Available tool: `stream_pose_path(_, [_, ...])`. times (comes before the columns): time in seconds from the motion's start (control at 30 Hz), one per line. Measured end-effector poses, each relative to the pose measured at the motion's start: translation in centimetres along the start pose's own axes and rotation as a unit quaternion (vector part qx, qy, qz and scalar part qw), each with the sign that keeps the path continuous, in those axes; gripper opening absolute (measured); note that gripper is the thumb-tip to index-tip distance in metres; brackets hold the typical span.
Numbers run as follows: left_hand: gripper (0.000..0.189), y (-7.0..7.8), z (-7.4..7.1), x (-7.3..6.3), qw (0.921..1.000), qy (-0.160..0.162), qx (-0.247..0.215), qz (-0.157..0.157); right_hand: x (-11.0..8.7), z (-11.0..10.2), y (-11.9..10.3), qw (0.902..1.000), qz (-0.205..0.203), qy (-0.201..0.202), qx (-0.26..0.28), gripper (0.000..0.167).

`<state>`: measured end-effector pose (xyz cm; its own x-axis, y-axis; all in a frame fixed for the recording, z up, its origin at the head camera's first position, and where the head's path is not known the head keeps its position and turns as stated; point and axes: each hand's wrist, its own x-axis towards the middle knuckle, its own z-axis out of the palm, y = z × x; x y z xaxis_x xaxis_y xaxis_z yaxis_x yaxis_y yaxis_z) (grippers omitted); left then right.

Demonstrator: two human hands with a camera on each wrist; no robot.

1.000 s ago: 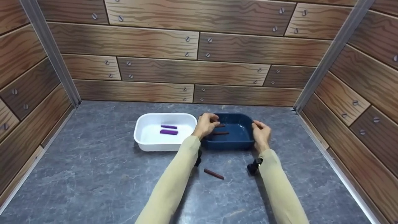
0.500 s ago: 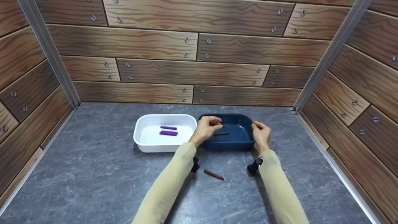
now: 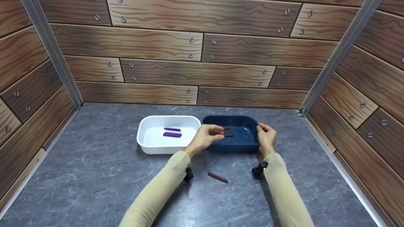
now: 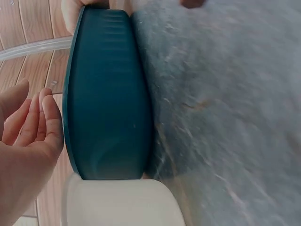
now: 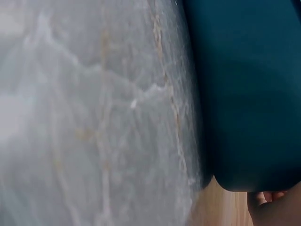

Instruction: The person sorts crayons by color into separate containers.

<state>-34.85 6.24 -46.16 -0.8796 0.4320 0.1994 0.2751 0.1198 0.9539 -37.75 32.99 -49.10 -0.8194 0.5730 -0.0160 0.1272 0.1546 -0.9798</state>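
Observation:
My left hand (image 3: 205, 136) hovers over the left end of the dark blue tub (image 3: 233, 147). Its fingers are loosely bent, and the left wrist view shows nothing in this hand (image 4: 30, 146). Two brown crayon-like sticks (image 3: 228, 135) lie inside the tub, partly hidden behind the left fingers. At the tub's right end, my right hand (image 3: 266, 137) grips the rim between thumb and fingers; in the right wrist view only part of that hand (image 5: 277, 207) shows at the corner. Another brown stick (image 3: 217, 177) lies on the tabletop in front of the tub.
A white tub (image 3: 157, 149) stands against the blue tub's left side, with purple sticks (image 3: 172, 134) lying in it. The grey marbled tabletop (image 3: 94, 176) is bounded by wood-patterned walls (image 3: 157, 71) at the back and both sides.
My left hand has drawn back toward the left and nearer to me, from inside the blue tub to over its left edge. The right hand keeps its hold on the rim.

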Motion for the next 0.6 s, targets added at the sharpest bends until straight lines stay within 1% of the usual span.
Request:
stream_pose_path(0.1, [0.027,-0.3,-0.4,-0.7,0.9998,-0.020,0.000,0.005,-0.1,0.0,-0.1,1.0000,0.004,-0.003,-0.006,0.032])
stream_pose_path(0.2, [0.026,-0.5,-0.7,-1.3,0.9991,-0.040,0.014,0.011,-0.1,-0.1,-0.1,0.9999,0.004,-0.001,-0.013,0.032])
stream_pose_path(0.33, [0.025,-0.8,-1.1,-2.0,0.9980,-0.056,0.026,0.017,-0.1,-0.1,0.0,0.9998,-0.001,0.004,-0.018,0.032])
stream_pose_path(0.43, [0.025,-0.9,-1.3,-2.5,0.9968,-0.073,0.029,0.015,-0.1,0.0,0.0,0.9998,0.001,0.000,-0.019,0.032])
stream_pose_path(0.6, [0.030,-1.2,-1.7,-3.4,0.9933,-0.111,0.028,0.011,0.0,0.1,0.0,0.9998,0.002,0.003,-0.018,0.032])
